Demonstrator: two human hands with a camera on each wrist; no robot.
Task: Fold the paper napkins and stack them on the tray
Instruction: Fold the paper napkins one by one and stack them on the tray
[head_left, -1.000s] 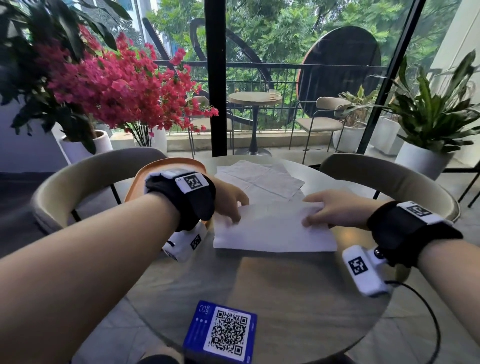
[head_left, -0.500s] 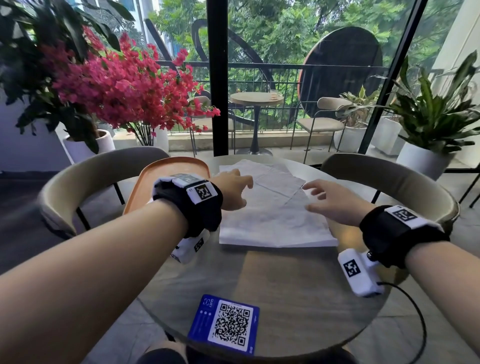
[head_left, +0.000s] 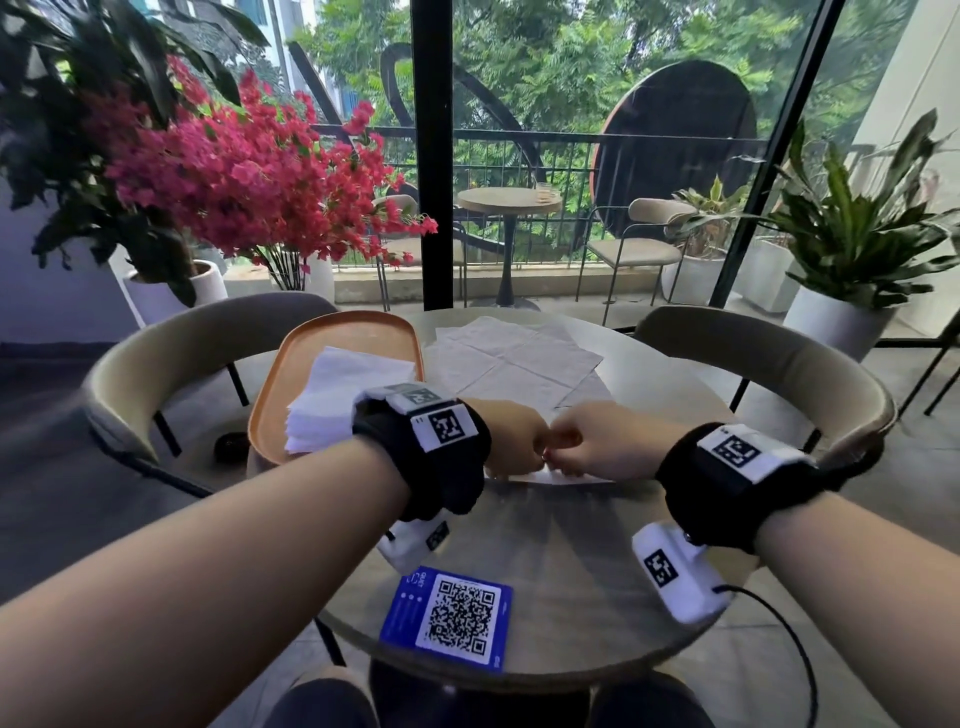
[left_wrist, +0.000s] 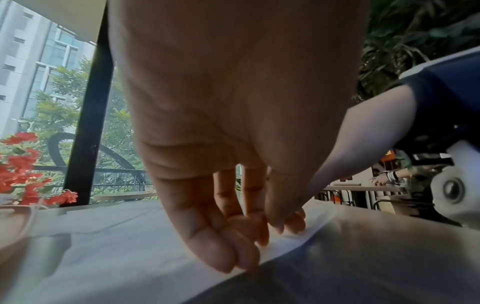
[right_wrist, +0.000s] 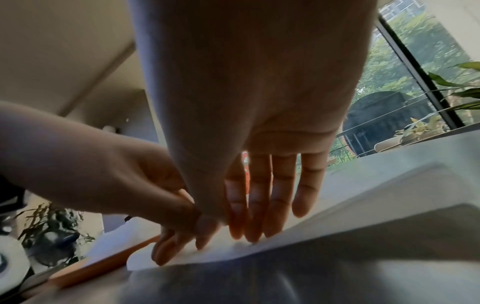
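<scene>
Both hands meet at the near edge of a napkin (head_left: 519, 379) lying on the surface (head_left: 571, 571): left hand (head_left: 514, 436) and right hand (head_left: 602, 441) press down with straight fingers (right_wrist: 278, 205). Folded napkins (head_left: 343, 395) sit stacked on the tray (head_left: 280, 384).

Bare tabletop (head_left: 649, 374) right — tray (head_left: 270, 400) (stacked napkins (head_left: 337, 400)) blocks left, card (head_left: 449, 616) near edge.

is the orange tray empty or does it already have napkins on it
Not empty: a stack of white folded napkins lies on the orange tray.
</scene>
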